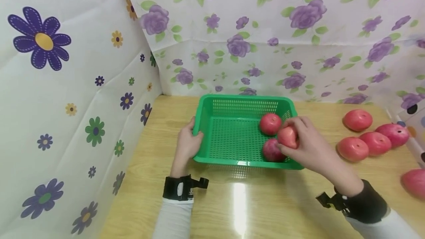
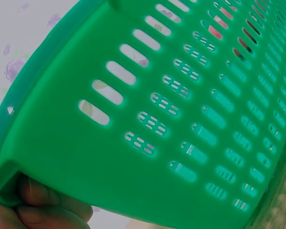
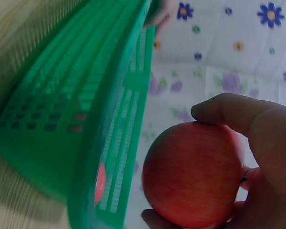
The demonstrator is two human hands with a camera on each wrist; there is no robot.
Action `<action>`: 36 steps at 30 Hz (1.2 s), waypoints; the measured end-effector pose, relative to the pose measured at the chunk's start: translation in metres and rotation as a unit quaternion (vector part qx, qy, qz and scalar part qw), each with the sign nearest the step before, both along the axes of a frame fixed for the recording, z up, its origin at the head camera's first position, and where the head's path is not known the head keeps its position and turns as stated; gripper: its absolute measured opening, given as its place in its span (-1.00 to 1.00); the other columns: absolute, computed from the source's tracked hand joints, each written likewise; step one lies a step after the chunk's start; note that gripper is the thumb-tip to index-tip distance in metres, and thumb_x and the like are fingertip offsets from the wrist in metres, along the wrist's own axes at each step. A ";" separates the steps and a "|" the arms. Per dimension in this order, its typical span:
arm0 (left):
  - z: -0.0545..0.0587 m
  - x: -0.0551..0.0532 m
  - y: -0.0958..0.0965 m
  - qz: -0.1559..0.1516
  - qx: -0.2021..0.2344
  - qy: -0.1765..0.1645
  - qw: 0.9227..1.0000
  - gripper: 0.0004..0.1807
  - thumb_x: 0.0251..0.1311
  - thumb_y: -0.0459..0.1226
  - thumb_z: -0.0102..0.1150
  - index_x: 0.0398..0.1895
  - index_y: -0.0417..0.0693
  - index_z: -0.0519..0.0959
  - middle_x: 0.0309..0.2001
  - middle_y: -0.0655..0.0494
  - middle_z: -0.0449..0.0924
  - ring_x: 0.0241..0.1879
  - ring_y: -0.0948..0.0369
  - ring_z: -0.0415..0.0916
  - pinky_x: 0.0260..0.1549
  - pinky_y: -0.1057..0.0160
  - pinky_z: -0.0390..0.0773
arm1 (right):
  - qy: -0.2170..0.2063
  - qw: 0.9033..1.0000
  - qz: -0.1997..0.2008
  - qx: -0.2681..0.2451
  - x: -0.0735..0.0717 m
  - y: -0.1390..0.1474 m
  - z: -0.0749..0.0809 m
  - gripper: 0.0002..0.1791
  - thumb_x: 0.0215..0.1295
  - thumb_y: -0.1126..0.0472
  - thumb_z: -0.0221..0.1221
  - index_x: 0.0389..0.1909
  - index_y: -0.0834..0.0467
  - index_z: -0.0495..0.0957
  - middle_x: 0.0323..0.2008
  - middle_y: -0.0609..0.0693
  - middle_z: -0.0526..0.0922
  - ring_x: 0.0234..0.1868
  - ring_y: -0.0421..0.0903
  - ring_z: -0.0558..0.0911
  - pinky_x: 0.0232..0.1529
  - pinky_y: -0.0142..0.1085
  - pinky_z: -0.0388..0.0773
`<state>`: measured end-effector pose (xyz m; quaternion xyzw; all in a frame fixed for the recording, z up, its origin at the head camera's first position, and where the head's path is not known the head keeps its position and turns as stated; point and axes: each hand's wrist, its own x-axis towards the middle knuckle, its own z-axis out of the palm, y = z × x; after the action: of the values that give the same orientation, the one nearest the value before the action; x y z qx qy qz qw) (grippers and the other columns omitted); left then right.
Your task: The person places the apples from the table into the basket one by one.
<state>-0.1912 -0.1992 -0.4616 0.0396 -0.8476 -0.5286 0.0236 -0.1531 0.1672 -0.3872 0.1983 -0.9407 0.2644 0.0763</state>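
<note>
A green plastic basket [image 1: 242, 164] with slotted walls stands on the wooden table. At its left end my left hand [image 1: 189, 141] grips the rim, and in the left wrist view the fingers [image 2: 52, 210] curl beneath that rim. My right hand [image 1: 307, 145] holds a red apple [image 3: 193, 174] between thumb and fingers, above the basket's right end. Inside, near that end, sit a red apple [image 1: 270, 124] at the back and a darker red apple [image 1: 273, 150] at the front, partly covered by the right hand.
Several red fruits [image 1: 352, 149] lie on the table right of the basket, with another red fruit [image 1: 415, 183] at the right edge of the view. A flowered sheet [image 1: 245, 65] hangs behind the table, and a second flowered sheet [image 1: 76, 95] covers the left side.
</note>
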 end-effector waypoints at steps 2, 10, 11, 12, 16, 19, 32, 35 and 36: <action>0.000 -0.001 0.001 -0.001 0.004 -0.002 1.000 -0.27 0.28 -0.37 0.07 0.52 -0.15 0.12 0.32 -0.19 0.39 -0.37 0.07 0.62 -0.52 0.18 0.70 | -0.009 1.000 0.016 0.018 -0.004 -0.010 0.000 -0.34 0.08 -0.03 0.42 0.14 0.08 0.37 0.06 0.10 0.40 -0.09 0.04 0.50 -0.19 0.04 0.65; -0.001 0.002 0.005 -0.005 -0.003 -0.005 1.000 -0.26 0.28 -0.36 0.08 0.52 -0.20 0.10 0.30 -0.22 0.40 -0.42 0.06 0.61 -0.54 0.18 0.69 | -0.019 0.991 0.078 0.107 -0.019 -0.047 -0.008 -0.40 0.22 -0.10 0.29 0.20 0.04 0.36 0.09 0.21 0.39 -0.08 0.13 0.46 -0.22 0.01 0.62; -0.002 0.002 0.005 -0.004 -0.008 -0.005 1.000 -0.26 0.27 -0.36 0.08 0.52 -0.20 0.10 0.32 -0.22 0.39 -0.39 0.08 0.60 -0.53 0.19 0.69 | -0.018 0.989 0.084 0.120 -0.021 -0.051 -0.009 -0.40 0.23 -0.13 0.27 0.19 0.04 0.37 0.07 0.20 0.40 -0.08 0.13 0.46 -0.24 0.01 0.63; -0.001 0.002 0.005 -0.004 -0.008 -0.004 1.000 -0.26 0.27 -0.36 0.08 0.52 -0.21 0.10 0.33 -0.21 0.37 -0.39 0.07 0.61 -0.53 0.18 0.69 | -0.017 0.987 0.090 0.129 -0.023 -0.056 -0.011 -0.41 0.24 -0.14 0.27 0.18 0.05 0.38 0.04 0.19 0.42 -0.09 0.12 0.47 -0.25 0.00 0.64; 0.000 0.001 0.005 0.002 -0.003 0.002 1.000 -0.25 0.24 -0.37 0.08 0.51 -0.22 0.12 0.39 -0.19 0.30 -0.34 0.08 0.60 -0.50 0.17 0.71 | -0.022 0.979 0.101 0.174 -0.037 -0.070 -0.017 -0.46 0.28 -0.21 0.23 0.14 0.01 0.44 -0.05 0.17 0.47 -0.09 0.13 0.49 -0.25 0.04 0.65; 0.002 0.001 0.005 0.006 0.000 -0.002 1.000 -0.25 0.24 -0.36 0.08 0.52 -0.20 0.12 0.38 -0.18 0.31 -0.35 0.08 0.61 -0.49 0.16 0.71 | -0.038 0.971 0.111 0.210 -0.048 -0.076 -0.023 -0.45 0.26 -0.21 0.25 0.14 0.01 0.45 -0.01 0.21 0.48 -0.05 0.20 0.50 -0.19 0.08 0.65; 0.001 0.000 0.005 0.005 0.006 -0.009 1.000 -0.24 0.25 -0.39 0.07 0.52 -0.20 0.09 0.36 -0.21 0.33 -0.36 0.06 0.64 -0.52 0.19 0.71 | -0.036 0.954 0.202 0.219 -0.066 -0.079 -0.049 -0.48 0.19 0.01 0.38 0.12 0.06 0.47 0.08 0.17 0.44 0.11 0.21 0.40 -0.06 0.09 0.62; 0.001 0.000 0.004 0.003 0.008 -0.013 1.000 -0.24 0.26 -0.39 0.07 0.53 -0.20 0.08 0.35 -0.24 0.34 -0.35 0.04 0.65 -0.53 0.19 0.72 | -0.016 0.952 0.207 0.227 -0.065 -0.079 -0.056 -0.47 0.17 0.03 0.40 0.12 0.06 0.47 0.11 0.20 0.44 0.16 0.23 0.38 -0.06 0.10 0.62; 0.002 0.000 0.003 0.002 0.008 -0.012 1.000 -0.24 0.26 -0.39 0.07 0.53 -0.21 0.08 0.35 -0.24 0.34 -0.35 0.04 0.65 -0.53 0.20 0.71 | -0.010 0.951 0.205 0.231 -0.065 -0.080 -0.059 -0.46 0.16 0.03 0.40 0.12 0.06 0.47 0.13 0.21 0.44 0.17 0.23 0.37 -0.06 0.11 0.62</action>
<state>-0.1908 -0.1959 -0.4601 0.0479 -0.8436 -0.5346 0.0141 -0.2183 0.0877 -0.4464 0.3968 -0.9157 0.0523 -0.0370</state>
